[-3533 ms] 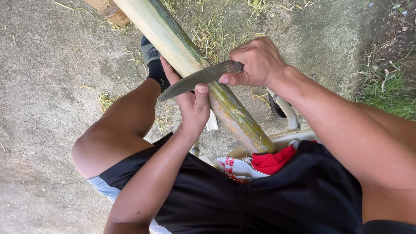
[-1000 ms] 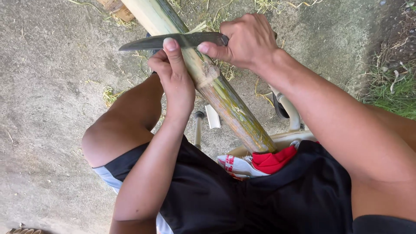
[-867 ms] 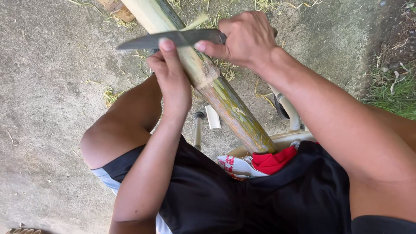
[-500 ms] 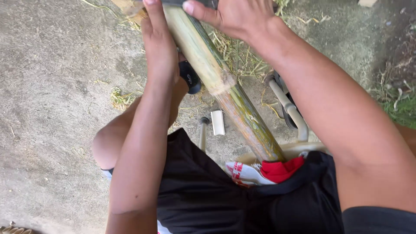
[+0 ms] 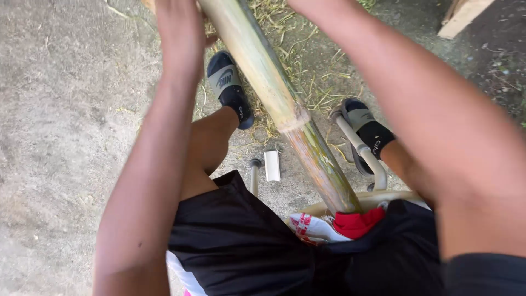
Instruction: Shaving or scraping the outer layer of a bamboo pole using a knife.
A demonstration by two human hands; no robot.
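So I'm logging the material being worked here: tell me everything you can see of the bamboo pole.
The bamboo pole is a thick, round stalk, pale yellow-green above and darker, mottled green-brown below a raised ring node. It slants from the top edge down to the person's lap, where its lower end rests against a red and white cloth at the seat. The left hand lies beside its upper part; whether it touches is unclear. The top end runs out of view.

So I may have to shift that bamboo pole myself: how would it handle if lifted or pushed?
The bamboo pole looks thick and straight, so probably stiff and fairly heavy. Being round, it would likely roll if laid flat. Its smooth skin may be slippery.
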